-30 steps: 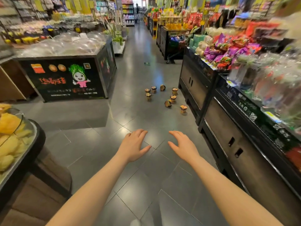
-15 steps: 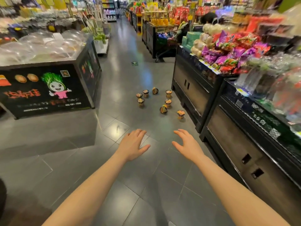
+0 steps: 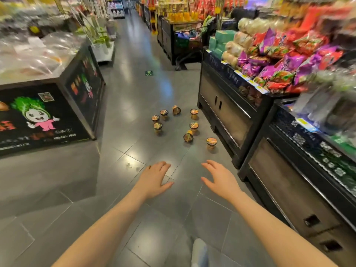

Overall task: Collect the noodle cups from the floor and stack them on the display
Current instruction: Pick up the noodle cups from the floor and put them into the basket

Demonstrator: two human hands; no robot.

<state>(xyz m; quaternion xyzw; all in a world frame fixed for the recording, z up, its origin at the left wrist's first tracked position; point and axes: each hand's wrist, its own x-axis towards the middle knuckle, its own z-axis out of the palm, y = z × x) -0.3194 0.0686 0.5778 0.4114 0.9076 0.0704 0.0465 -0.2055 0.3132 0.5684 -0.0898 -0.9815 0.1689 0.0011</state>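
L hand [image 3: 154, 180] & R hand [image 3: 221, 182]: fingers spread, hold nothing | cups [image 3: 185, 124] on floor [image 3: 134, 93] ahead, beside display [image 3: 221, 105] | step: approach; grab upright ones 1st, near→far

We hold both bare arms stretched forward and slightly downward, entering from the bottom corners and drawing closer together toward the hands. Our left hand [image 3: 154, 180] is palm down, its fingers [image 3: 160, 166] straight, held close together and pointing ahead, with the thumb spread out toward the right. Our right hand [image 3: 221, 180] is also palm down but tilted a little inward, its fingers [image 3: 211, 164] loosely spread and gently curved, thumb pointing toward the left hand. Neither hand holds or touches anything. The two hands sit level with each other, near but apart. Both forearms are uncovered up to the frame's edge.
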